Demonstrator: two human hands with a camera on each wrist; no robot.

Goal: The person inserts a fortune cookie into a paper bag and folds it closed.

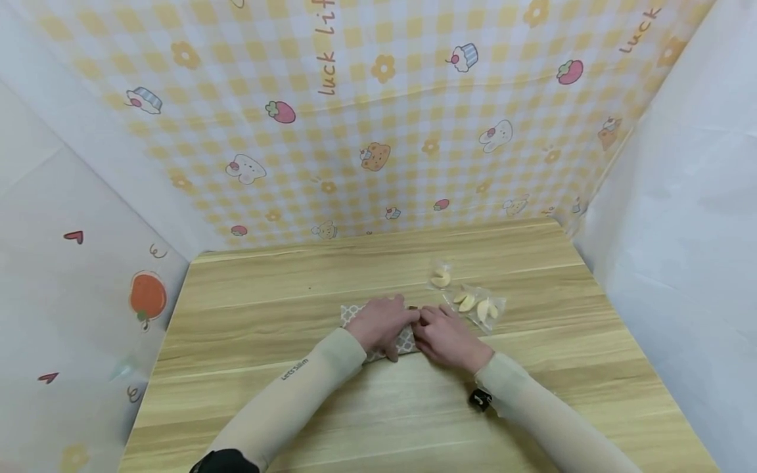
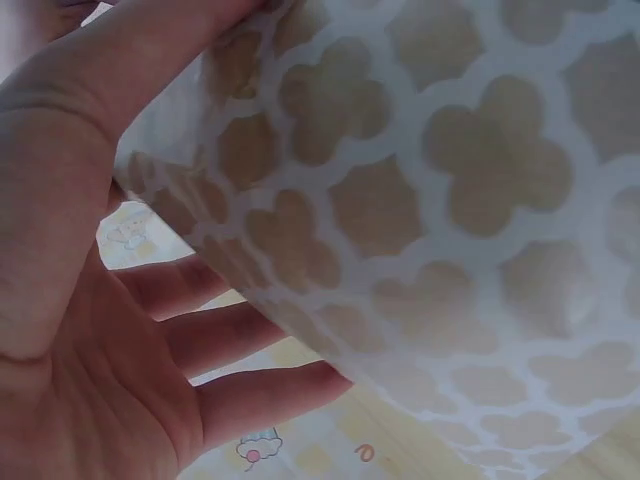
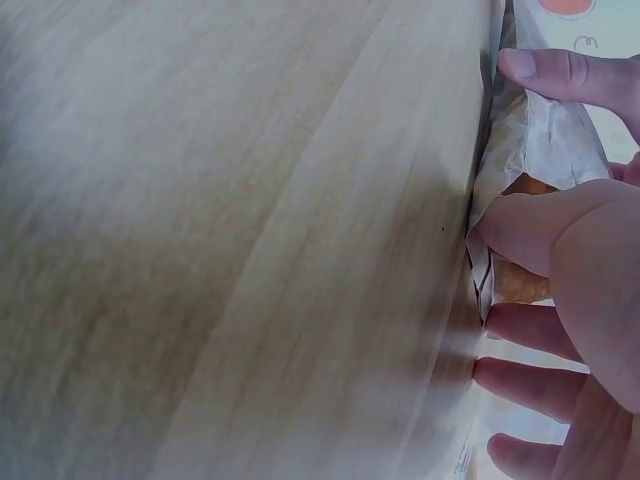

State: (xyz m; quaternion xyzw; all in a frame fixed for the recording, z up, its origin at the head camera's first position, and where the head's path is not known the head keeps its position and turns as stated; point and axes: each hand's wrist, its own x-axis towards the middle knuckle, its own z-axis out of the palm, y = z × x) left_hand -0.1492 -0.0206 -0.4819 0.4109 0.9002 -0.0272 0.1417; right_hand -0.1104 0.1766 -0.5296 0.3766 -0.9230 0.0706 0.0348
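Note:
A paper packet with a grey-beige and white quatrefoil pattern [image 1: 406,341] lies on the table between both hands. My left hand [image 1: 381,322] grips it from above, thumb at its near edge; in the left wrist view the patterned paper [image 2: 450,200] fills much of the frame. At the packet's right end, my right hand [image 1: 446,335] pinches the paper, its thumb [image 3: 525,228] pressed in at the folded end. Something brown [image 3: 522,285] shows through the gap there; cannot tell what it is.
Just beyond the right hand lie fortune cookies in clear wrappers: one farther back [image 1: 440,278] and others nearer [image 1: 486,310]. The wood-grain table [image 1: 266,295] meets a yellow checked backdrop [image 1: 331,144] behind and pale sheets at both sides.

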